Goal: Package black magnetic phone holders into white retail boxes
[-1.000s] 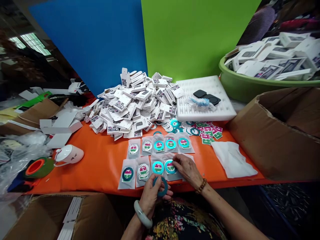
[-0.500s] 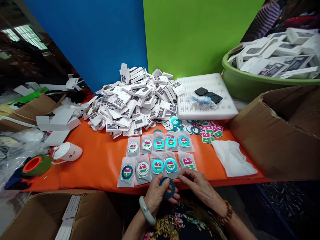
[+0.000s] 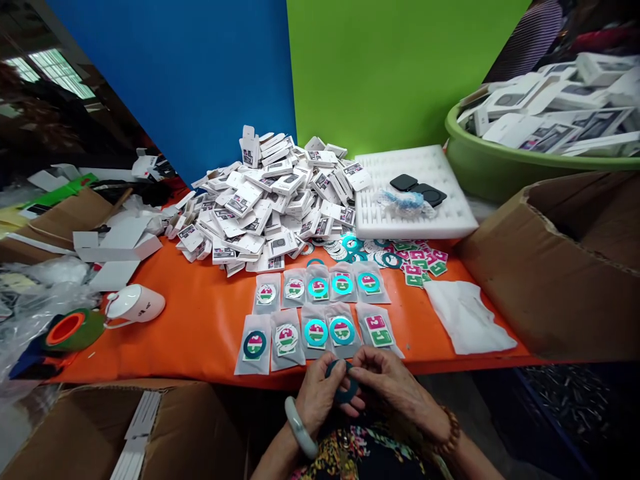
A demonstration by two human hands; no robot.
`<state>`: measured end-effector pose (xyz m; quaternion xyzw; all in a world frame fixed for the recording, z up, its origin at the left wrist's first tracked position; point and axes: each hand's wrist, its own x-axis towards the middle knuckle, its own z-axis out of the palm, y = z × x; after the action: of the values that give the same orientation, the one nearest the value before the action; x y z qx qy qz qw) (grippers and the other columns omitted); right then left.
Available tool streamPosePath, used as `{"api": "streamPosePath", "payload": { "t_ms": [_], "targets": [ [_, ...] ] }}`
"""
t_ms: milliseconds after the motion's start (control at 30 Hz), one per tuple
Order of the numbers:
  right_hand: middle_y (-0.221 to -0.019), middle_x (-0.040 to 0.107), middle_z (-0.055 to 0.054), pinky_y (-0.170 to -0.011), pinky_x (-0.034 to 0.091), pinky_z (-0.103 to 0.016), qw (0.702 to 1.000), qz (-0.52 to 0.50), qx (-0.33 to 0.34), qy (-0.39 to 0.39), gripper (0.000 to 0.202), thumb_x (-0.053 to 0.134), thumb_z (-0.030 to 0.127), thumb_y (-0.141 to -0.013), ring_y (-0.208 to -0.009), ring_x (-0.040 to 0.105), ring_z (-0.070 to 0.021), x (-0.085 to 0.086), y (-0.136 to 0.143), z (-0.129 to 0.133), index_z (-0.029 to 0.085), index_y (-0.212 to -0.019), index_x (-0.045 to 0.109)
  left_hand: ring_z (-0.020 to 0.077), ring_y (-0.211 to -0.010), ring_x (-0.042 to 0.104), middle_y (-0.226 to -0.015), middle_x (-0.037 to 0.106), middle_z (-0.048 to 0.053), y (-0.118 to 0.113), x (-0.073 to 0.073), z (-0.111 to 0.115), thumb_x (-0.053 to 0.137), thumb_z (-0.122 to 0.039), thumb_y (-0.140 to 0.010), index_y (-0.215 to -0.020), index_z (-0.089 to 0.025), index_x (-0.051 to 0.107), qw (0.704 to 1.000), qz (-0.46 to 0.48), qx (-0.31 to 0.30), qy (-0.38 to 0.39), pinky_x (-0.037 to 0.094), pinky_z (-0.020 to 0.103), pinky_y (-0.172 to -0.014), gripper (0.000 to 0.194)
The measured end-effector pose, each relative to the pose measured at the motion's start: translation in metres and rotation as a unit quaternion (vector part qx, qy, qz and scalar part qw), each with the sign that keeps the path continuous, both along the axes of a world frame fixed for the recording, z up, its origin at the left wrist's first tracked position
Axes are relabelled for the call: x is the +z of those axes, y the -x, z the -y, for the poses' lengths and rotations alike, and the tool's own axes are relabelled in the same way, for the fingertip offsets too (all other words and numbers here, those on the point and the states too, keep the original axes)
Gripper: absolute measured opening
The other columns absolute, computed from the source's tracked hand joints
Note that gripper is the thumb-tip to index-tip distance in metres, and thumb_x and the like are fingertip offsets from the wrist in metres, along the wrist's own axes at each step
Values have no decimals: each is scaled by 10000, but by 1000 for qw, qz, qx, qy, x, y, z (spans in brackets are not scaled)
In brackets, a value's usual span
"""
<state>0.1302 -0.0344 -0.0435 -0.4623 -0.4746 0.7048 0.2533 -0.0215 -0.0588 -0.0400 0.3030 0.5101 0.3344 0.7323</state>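
In my left hand (image 3: 323,390) is a flat dark teal ring (image 3: 346,392), pinched between thumb and fingers just past the table's front edge. My right hand (image 3: 385,377) has come up against the ring's upper right side, fingertips closed at its rim. Beyond them lie two rows of translucent pouches (image 3: 249,366) with pink and green cards on them. Some carry bright teal rings (image 3: 316,332) or a dark teal ring (image 3: 255,345), others white rings (image 3: 287,339). The nearest pouch on the right (image 3: 395,349) shows only cards (image 3: 379,331).
Behind the pouches are a heap of small white boxes (image 3: 245,200), loose rings (image 3: 353,244), loose cards (image 3: 420,260) and a white foam tray (image 3: 415,230). A white cup (image 3: 137,303) and tape roll (image 3: 70,330) stand left. Cardboard boxes (image 3: 200,427) flank the table; a green tub (image 3: 500,170) holds more boxes.
My right hand has moved left and down from beside the pouch to the ring's edge. The left hand, still holding the ring, has shifted slightly right.
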Motion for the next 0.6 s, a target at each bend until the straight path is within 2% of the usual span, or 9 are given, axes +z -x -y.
{"api": "streamPosePath", "payload": {
  "t_ms": [133, 233, 300, 400, 500, 600],
  "targets": [
    [-639, 545, 22, -523, 370, -217, 998, 50, 7, -26, 306, 579, 460, -768, -579, 491, -111, 1, -3, -1, 169, -687, 530, 182, -526, 642, -648, 597, 32, -1, 0, 0, 489, -644, -729, -813, -161, 431, 1000, -11, -6, -1, 467, 232, -424, 494],
    [-652, 559, 10, -577, 381, -242, 984, 129, -12, -120, 331, 481, 472, -828, -633, 503, -139, 6, -4, -9, 182, -687, 556, 157, -479, 611, -610, 563, -2, 4, 2, -4, 487, -642, -729, -793, -170, 446, 999, -45, -6, -10, 433, 220, -414, 478],
    [-685, 581, 0, -619, 388, -260, 960, 195, -27, -201, 285, 462, 433, -842, -670, 519, -159, 7, -3, -19, 199, -723, 573, 142, -493, 586, -592, 531, -22, 11, 6, -12, 487, -610, -748, -775, -177, 469, 995, -95, 0, -38, 417, 214, -426, 434],
    [-771, 613, -21, -673, 400, -280, 917, 267, -17, -295, 155, 483, 333, -831, -724, 550, -179, 5, 0, -37, 214, -802, 579, 135, -584, 543, -605, 521, -22, 24, 13, -33, 473, -520, -793, -725, -186, 507, 968, -207, 8, -139, 409, 220, -506, 342],
    [-843, 605, -41, -686, 403, -279, 878, 320, 14, -355, 113, 468, 235, -831, -768, 561, -181, -2, 8, -51, 203, -864, 571, 129, -587, 503, -591, 517, -30, 31, 14, -55, 425, -447, -833, -690, -196, 503, 933, -288, 0, -214, 368, 226, -560, 300],
    [-872, 583, -48, -662, 390, -263, 845, 369, 48, -383, 116, 459, 166, -824, -773, 560, -177, -9, 16, -58, 192, -876, 559, 133, -590, 492, -586, 505, -34, 30, 7, -72, 395, -416, -847, -675, -204, 481, 920, -311, -9, -239, 342, 234, -586, 287]
  ]
}}
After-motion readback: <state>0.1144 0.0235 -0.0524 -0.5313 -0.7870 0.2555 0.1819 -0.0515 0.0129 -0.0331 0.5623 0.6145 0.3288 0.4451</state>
